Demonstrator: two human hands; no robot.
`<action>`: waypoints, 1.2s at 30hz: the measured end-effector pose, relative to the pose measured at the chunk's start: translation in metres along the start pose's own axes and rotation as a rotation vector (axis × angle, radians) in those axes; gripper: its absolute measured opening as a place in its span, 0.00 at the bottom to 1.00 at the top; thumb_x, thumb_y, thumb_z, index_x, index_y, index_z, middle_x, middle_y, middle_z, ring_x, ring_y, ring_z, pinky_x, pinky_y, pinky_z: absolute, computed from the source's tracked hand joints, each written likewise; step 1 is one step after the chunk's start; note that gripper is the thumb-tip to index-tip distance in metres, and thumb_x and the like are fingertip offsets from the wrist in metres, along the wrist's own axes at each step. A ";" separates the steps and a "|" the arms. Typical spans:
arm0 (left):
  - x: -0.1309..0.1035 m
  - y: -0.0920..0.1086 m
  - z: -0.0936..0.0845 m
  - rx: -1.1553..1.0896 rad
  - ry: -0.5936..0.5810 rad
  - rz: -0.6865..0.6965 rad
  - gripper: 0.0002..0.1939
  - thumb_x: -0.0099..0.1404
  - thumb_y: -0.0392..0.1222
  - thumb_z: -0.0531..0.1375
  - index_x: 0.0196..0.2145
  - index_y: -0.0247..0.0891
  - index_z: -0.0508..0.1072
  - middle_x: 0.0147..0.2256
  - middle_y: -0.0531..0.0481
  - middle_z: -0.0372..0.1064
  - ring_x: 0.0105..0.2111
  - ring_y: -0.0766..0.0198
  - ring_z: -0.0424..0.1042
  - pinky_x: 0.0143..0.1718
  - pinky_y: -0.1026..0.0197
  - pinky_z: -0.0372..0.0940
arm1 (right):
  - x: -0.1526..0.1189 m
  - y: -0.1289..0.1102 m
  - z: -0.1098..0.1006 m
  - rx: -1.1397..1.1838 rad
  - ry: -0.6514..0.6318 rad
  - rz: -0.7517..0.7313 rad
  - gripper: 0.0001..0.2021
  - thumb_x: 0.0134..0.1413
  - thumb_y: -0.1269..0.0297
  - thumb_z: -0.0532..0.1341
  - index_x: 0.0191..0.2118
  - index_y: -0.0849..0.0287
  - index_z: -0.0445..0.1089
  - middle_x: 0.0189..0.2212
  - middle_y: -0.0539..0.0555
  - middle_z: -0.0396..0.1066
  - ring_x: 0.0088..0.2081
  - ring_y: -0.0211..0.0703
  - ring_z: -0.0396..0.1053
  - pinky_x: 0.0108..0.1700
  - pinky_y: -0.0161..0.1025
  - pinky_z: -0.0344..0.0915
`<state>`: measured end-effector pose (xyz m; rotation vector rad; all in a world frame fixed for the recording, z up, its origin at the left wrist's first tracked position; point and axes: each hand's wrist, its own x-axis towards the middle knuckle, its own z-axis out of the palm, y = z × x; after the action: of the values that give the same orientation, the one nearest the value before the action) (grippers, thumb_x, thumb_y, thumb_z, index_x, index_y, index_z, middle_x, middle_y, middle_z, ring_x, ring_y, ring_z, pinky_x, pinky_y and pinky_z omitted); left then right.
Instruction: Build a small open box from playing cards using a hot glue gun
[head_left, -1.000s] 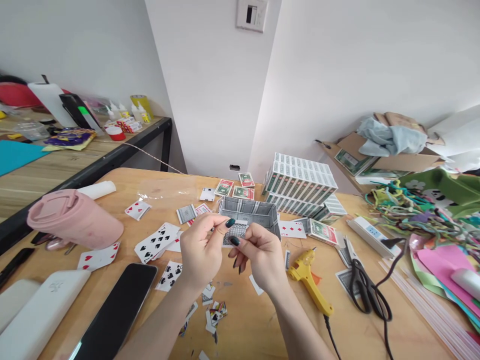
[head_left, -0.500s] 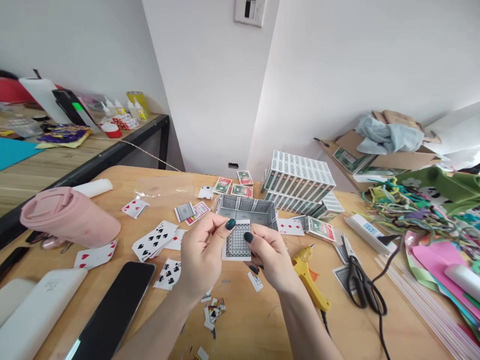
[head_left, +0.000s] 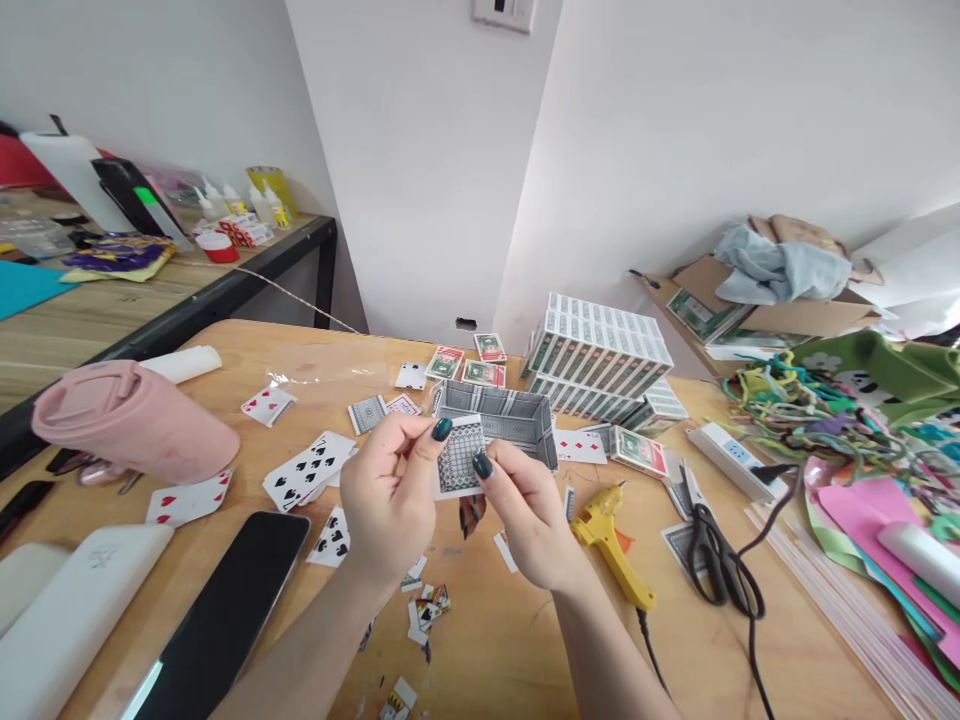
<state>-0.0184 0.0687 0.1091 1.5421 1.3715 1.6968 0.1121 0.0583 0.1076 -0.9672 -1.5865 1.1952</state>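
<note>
A patterned grey-and-white playing card (head_left: 457,468) is held up between my two hands, its back facing me. My left hand (head_left: 394,490) pinches its upper left side, thumb in front. My right hand (head_left: 529,510) grips its right side, thumb on the face turned to me; the fingers behind are mostly hidden. Just beyond stands an open tray-like box made of card backs (head_left: 517,420), partly covered by the held card and my right hand. Card scraps (head_left: 429,612) lie on the table below my hands.
A yellow glue gun (head_left: 611,540) and black scissors (head_left: 712,555) lie to the right. Stacked card packs (head_left: 600,350) stand behind. At left are a phone (head_left: 225,610), a pink tumbler (head_left: 142,420) and loose cards (head_left: 311,470). A power strip (head_left: 735,460) sits far right.
Both hands have moved slightly left and up with the card, which is now tilted. The view has shifted a little, and more of the box shows.
</note>
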 end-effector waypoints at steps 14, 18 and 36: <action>0.034 -0.018 -0.021 0.097 -0.492 -0.161 0.08 0.63 0.43 0.58 0.28 0.39 0.72 0.27 0.52 0.71 0.28 0.64 0.68 0.29 0.64 0.61 | 0.016 0.031 -0.014 -0.114 0.225 0.050 0.13 0.62 0.54 0.52 0.31 0.56 0.64 0.22 0.48 0.65 0.23 0.37 0.63 0.26 0.34 0.61; 0.038 -0.031 -0.025 0.230 -0.626 -0.136 0.07 0.61 0.40 0.58 0.37 0.43 0.76 0.33 0.51 0.75 0.35 0.61 0.72 0.37 0.60 0.66 | 0.021 0.045 -0.012 -0.061 0.294 0.114 0.10 0.59 0.55 0.56 0.36 0.55 0.67 0.20 0.48 0.67 0.21 0.39 0.67 0.25 0.36 0.66; 0.046 -0.075 -0.031 0.365 -0.659 -0.083 0.09 0.58 0.39 0.58 0.34 0.45 0.78 0.25 0.54 0.73 0.23 0.62 0.69 0.25 0.62 0.62 | 0.025 0.066 -0.014 -0.783 0.033 -0.005 0.09 0.56 0.73 0.60 0.33 0.54 0.77 0.32 0.53 0.78 0.38 0.47 0.68 0.42 0.40 0.62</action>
<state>-0.0800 0.1258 0.0683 1.9665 1.3833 0.7815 0.1224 0.1004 0.0502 -1.4474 -2.0694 0.5224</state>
